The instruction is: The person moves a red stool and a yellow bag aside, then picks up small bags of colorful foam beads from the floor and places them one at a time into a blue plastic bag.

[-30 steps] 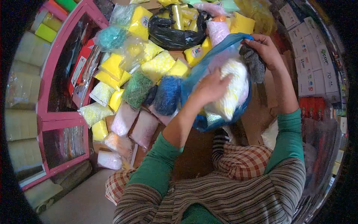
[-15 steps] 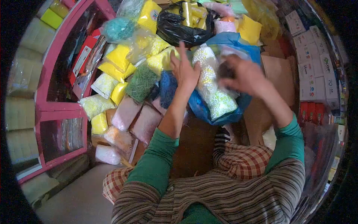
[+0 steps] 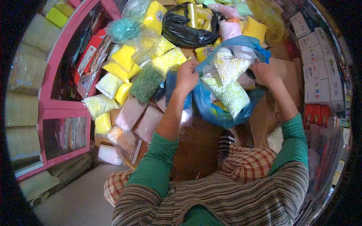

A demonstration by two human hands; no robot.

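Note:
A blue plastic bag [image 3: 203,103] sits in front of me, its mouth spread between both hands. My left hand [image 3: 187,77] is closed on the bag's left rim. On the opposite side, my right hand [image 3: 267,74] pinches the right part of the rim, its fingertips partly hidden. Inside the mouth lies a clear packet of white and yellowish foam beads [image 3: 228,67]. Below it, a packet of pale green and white beads [image 3: 230,98] leans across the front of the bag. Other packets deeper in the bag show only in part.
Packets of yellow beads [image 3: 169,61], green shreds [image 3: 146,83] and pink material [image 3: 130,112] crowd the left side. Beyond the blue bag stands a black bag [image 3: 177,30] holding yellow rolls. A pink-framed cabinet [image 3: 62,110] borders the left, stacked paper boxes [image 3: 316,83] the right.
Both hands have gone from open or blurred beside the bead packets to gripping the bag's rim. The rim is lifted and pulled apart, and the bead packets have shifted within the mouth.

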